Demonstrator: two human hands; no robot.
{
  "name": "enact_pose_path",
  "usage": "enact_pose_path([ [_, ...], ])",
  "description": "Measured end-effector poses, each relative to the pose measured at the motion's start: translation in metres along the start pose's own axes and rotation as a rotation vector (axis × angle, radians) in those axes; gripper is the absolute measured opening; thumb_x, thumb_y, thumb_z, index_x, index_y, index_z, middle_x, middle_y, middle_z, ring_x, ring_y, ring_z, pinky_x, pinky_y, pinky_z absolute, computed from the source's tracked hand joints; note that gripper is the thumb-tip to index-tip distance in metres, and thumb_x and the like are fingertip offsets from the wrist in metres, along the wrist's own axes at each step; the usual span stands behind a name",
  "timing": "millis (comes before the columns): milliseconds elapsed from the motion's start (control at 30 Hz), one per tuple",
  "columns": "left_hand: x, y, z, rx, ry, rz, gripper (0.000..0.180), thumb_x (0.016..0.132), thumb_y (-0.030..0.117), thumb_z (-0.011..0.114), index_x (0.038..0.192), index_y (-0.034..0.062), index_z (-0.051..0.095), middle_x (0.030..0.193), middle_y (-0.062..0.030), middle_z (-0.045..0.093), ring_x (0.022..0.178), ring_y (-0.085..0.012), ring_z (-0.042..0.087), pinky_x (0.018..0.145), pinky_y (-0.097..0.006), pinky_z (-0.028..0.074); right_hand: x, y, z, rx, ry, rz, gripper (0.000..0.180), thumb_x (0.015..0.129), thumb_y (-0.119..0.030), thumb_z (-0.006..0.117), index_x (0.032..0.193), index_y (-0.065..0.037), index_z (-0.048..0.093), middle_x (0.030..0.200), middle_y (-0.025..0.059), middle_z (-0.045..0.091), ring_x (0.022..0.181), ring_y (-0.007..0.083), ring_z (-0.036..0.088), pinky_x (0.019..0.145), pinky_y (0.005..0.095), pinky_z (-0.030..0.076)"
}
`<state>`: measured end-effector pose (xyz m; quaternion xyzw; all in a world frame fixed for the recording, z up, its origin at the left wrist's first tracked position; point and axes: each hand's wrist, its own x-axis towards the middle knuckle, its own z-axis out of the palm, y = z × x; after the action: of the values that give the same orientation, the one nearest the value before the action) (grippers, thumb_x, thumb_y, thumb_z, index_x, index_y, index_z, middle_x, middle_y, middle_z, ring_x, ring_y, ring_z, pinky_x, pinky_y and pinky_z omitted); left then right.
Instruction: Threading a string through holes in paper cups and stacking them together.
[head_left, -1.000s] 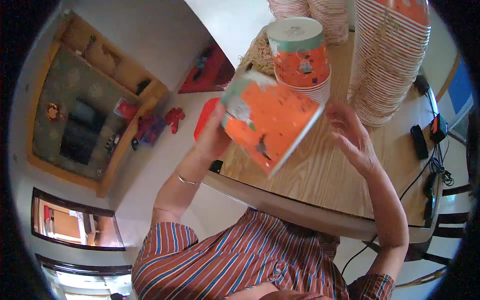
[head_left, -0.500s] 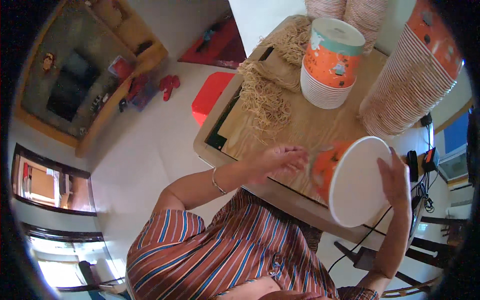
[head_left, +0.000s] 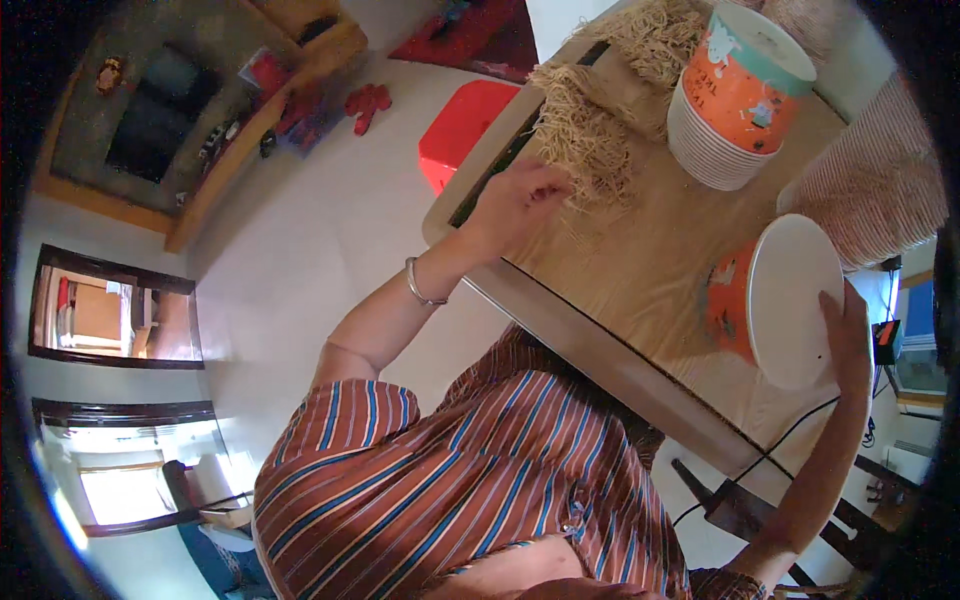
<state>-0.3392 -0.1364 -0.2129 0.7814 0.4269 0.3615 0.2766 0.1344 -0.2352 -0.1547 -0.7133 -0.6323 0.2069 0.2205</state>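
Note:
My right hand (head_left: 850, 335) holds an orange paper tub (head_left: 728, 300) by its rim and tilts it on its side, so the white round end (head_left: 795, 300) faces me. My left hand (head_left: 515, 205) is over the table's left edge, its fingers curled in at the border of a tangled heap of thin tan strands (head_left: 590, 145). Whether a strand is between those fingers is too small to make out. Beyond the heap stands a short nested stack of tubs (head_left: 735, 100), the top one orange with a green band and cartoon animals.
A tall stack of nested tubs (head_left: 870, 175) leans at the right of the wooden table (head_left: 640, 270). More tan strands (head_left: 660, 40) lie at the back. A red stool (head_left: 465, 130) stands left of the table. A black cable (head_left: 770, 455) hangs over the near edge.
My left hand has moved away from the tub, up and leftward to the tan strands. The right hand still holds the tub, now farther over the table. The whole view has shifted.

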Motion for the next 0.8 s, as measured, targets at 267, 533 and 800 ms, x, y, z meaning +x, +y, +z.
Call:
enact_pose_path([
  [267,-0.013,-0.001,0.011,0.206,-0.146,0.294,0.016,0.081,0.017,0.064,0.095,0.0098,0.066,0.093,-0.0122,0.058,0.091,-0.0326,0.055,0.08,-0.044,0.045,0.009,-0.007,0.012,0.062,-0.035,0.028,0.037,0.095,-0.025,0.052,0.12,0.001,0.057,0.101,0.01,0.066,0.089,0.0174,0.059,0.083,0.0316,0.047],
  [533,-0.01,-0.012,0.039,0.313,-0.236,0.407,0.02,0.079,0.019,0.065,0.096,0.0093,0.062,0.098,-0.0137,0.055,0.092,-0.0335,0.053,0.079,-0.046,0.043,-0.023,-0.047,-0.009,-0.071,0.392,-0.007,0.025,0.099,-0.02,0.051,0.116,-0.003,0.058,0.108,0.006,0.064,0.097,0.0158,0.057,0.086,0.0282,0.044],
  [800,-0.003,-0.001,0.027,0.107,-0.076,0.44,0.01,0.081,0.012,0.065,0.085,0.0044,0.06,0.087,-0.0107,0.057,0.083,-0.028,0.057,0.073,-0.039,0.047,-0.103,-0.176,0.075,0.217,-0.132,-0.409,0.006,0.084,-0.003,0.064,0.09,0.0,0.062,0.072,0.0102,0.054,0.064,0.0161,0.057,0.059,0.0289,0.045],
])
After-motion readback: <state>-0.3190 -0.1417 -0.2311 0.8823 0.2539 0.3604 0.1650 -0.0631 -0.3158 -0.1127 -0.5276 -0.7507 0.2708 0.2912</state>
